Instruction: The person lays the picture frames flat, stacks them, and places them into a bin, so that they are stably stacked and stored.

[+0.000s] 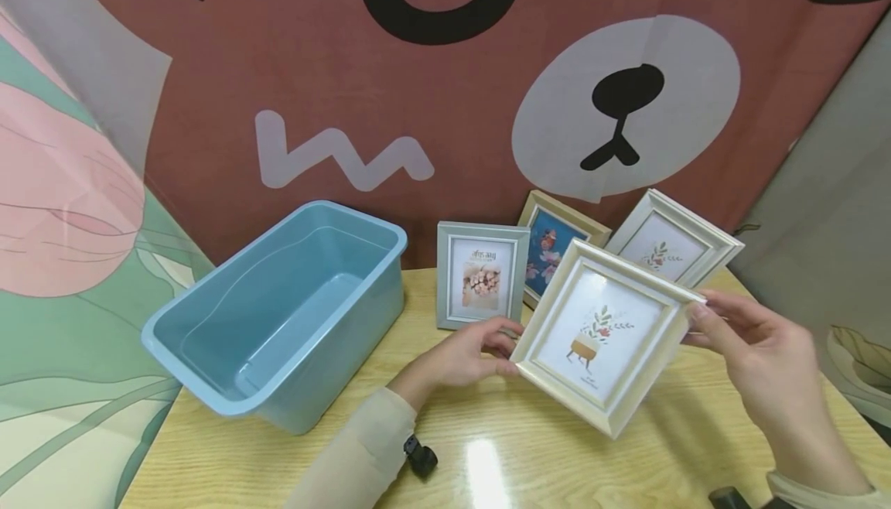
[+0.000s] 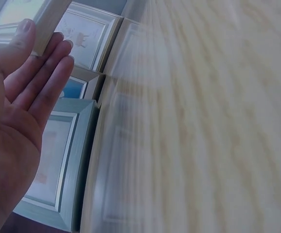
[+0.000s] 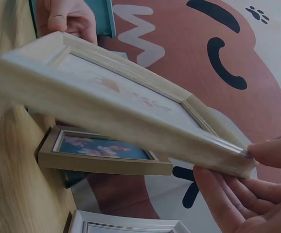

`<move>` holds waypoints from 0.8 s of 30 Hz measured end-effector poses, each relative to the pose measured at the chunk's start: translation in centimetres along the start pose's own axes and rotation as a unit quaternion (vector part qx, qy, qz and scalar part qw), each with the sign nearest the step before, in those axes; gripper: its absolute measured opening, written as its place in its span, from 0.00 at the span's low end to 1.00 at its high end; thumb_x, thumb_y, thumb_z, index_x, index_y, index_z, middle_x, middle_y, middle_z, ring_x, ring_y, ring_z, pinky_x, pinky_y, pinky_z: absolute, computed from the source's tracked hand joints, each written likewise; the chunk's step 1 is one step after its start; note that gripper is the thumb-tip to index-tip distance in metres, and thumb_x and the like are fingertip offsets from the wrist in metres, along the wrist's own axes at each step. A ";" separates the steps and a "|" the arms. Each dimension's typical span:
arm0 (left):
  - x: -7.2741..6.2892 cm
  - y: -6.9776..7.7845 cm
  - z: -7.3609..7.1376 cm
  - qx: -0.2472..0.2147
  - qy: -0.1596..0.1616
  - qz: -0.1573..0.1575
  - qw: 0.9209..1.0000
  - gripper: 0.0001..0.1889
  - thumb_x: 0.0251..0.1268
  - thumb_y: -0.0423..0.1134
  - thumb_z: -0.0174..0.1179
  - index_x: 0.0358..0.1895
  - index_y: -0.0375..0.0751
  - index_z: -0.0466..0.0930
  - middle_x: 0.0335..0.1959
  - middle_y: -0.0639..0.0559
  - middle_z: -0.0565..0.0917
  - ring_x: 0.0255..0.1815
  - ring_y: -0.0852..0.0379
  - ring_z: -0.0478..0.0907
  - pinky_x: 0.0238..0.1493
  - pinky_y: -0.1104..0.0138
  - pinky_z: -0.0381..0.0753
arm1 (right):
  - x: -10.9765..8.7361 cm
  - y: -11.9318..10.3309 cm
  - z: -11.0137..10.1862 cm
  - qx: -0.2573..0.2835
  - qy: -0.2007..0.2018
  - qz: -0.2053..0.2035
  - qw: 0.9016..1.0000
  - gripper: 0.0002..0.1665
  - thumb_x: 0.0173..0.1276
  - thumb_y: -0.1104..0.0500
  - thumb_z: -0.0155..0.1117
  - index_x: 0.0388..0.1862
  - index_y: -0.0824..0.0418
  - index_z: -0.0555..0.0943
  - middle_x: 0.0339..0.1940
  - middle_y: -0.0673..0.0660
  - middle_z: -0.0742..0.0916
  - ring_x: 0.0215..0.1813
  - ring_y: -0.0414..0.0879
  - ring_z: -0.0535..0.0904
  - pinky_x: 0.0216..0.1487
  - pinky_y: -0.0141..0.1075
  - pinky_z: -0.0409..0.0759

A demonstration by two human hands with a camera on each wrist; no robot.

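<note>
Above the table (image 1: 230, 462), hands (image 1: 773, 370) pinch a frame (image 1: 602, 339) (opposite corners).

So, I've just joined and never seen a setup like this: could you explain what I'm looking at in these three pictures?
There is no machine here: these are a person's two bare hands. The wide picture comes from a camera on the head, looking forward and down; the other two come from cameras on the left and right wrists.

The right hand and left hand hold a cream picture frame at opposite corners, tilted. On the wooden table behind it stand three more: a grey-blue frame, a tan frame with a blue picture, and a white frame. To their left sits a blue tub, with nothing visible inside.
</note>
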State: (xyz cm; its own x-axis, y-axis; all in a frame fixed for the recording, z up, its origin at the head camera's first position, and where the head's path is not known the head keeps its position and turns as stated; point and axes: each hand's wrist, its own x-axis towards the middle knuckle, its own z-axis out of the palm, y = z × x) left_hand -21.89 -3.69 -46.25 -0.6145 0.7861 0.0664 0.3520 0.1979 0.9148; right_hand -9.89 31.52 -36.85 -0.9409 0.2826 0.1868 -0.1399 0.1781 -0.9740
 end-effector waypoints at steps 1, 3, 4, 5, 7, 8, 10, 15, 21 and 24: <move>-0.1 0.0 0.0 -0.002 0.003 -0.002 1.000 0.29 0.72 0.30 0.70 0.74 0.36 0.72 0.53 0.39 0.92 0.50 0.64 0.88 0.62 0.69 0.85 | 0.0 0.1 -0.1 -0.006 -0.006 0.004 1.000 0.14 0.78 0.61 0.70 0.59 0.52 0.88 0.41 0.39 0.94 0.34 0.36 0.93 0.53 0.13 0.76; -0.4 0.0 -0.1 -0.007 0.010 -0.007 1.000 0.29 0.73 0.30 0.69 0.74 0.38 0.71 0.52 0.40 0.92 0.50 0.64 0.88 0.63 0.69 0.84 | -0.1 0.2 -0.1 -0.006 -0.018 0.010 1.000 0.17 0.79 0.61 0.69 0.64 0.53 0.87 0.44 0.38 0.94 0.37 0.36 0.93 0.58 0.13 0.73; -0.5 0.1 -0.1 -0.008 0.015 -0.010 1.000 0.29 0.73 0.30 0.69 0.74 0.38 0.71 0.52 0.40 0.92 0.50 0.65 0.88 0.64 0.68 0.83 | -0.2 0.2 -0.1 -0.011 -0.024 0.012 1.000 0.18 0.80 0.60 0.68 0.65 0.53 0.86 0.46 0.37 0.94 0.38 0.35 0.93 0.58 0.13 0.71; -0.6 0.1 -0.2 -0.009 0.019 -0.013 1.000 0.29 0.74 0.30 0.69 0.74 0.39 0.71 0.52 0.40 0.93 0.51 0.65 0.88 0.65 0.68 0.83 | -0.2 0.3 -0.1 -0.004 -0.029 0.007 1.000 0.19 0.80 0.61 0.68 0.67 0.54 0.85 0.47 0.37 0.94 0.39 0.36 0.94 0.59 0.12 0.71; -0.9 0.2 -0.3 -0.011 0.025 -0.015 0.999 0.28 0.74 0.30 0.68 0.74 0.38 0.71 0.52 0.40 0.93 0.51 0.64 0.88 0.67 0.67 0.82 | -0.3 0.4 0.0 0.014 -0.036 -0.002 0.999 0.20 0.79 0.63 0.68 0.68 0.57 0.85 0.49 0.38 0.94 0.40 0.36 0.94 0.60 0.13 0.73; -1.0 0.3 -0.4 -0.012 0.029 -0.015 0.999 0.28 0.74 0.30 0.68 0.73 0.38 0.71 0.53 0.40 0.92 0.52 0.63 0.88 0.67 0.66 0.81 | -0.3 0.4 0.2 0.027 -0.037 -0.007 0.999 0.21 0.79 0.64 0.68 0.68 0.58 0.85 0.49 0.39 0.94 0.40 0.37 0.94 0.59 0.14 0.75; -1.3 0.3 -0.5 -0.012 0.035 -0.010 0.999 0.27 0.75 0.30 0.67 0.73 0.37 0.71 0.53 0.39 0.92 0.54 0.59 0.89 0.68 0.64 0.82 | -0.4 0.4 0.3 0.044 -0.036 -0.019 0.998 0.22 0.78 0.67 0.68 0.68 0.61 0.85 0.50 0.40 0.95 0.40 0.37 0.94 0.55 0.15 0.80; -1.9 0.2 -0.7 0.002 0.061 0.004 0.998 0.24 0.76 0.31 0.65 0.71 0.34 0.73 0.55 0.37 0.91 0.59 0.47 0.89 0.67 0.65 0.82 | -0.6 0.4 0.7 0.072 -0.024 -0.030 0.997 0.24 0.75 0.71 0.69 0.69 0.64 0.84 0.47 0.42 0.95 0.39 0.37 0.94 0.53 0.16 0.82; -2.5 0.0 -1.1 0.031 0.105 0.020 0.994 0.21 0.75 0.33 0.66 0.67 0.33 0.80 0.56 0.38 0.91 0.59 0.44 0.89 0.67 0.64 0.84 | -0.6 0.7 1.1 0.090 -0.037 -0.038 0.995 0.24 0.73 0.74 0.68 0.67 0.67 0.84 0.46 0.45 0.96 0.40 0.39 0.94 0.54 0.20 0.85; -2.8 -0.1 -1.2 0.027 0.121 0.027 0.992 0.19 0.75 0.32 0.66 0.65 0.31 0.81 0.56 0.36 0.90 0.58 0.41 0.89 0.65 0.65 0.85 | -0.6 0.9 1.2 0.092 -0.046 -0.036 0.994 0.24 0.73 0.75 0.68 0.67 0.67 0.85 0.46 0.46 0.96 0.40 0.39 0.94 0.54 0.20 0.85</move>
State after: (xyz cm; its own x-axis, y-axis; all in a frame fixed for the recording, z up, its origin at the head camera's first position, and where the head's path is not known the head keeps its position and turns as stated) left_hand -21.03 -6.61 -46.00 -0.7434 0.6335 0.2147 0.4222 0.1953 0.8852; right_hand -9.80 30.35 -37.98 -0.9491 0.1866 0.2535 -0.2551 0.0163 -0.9668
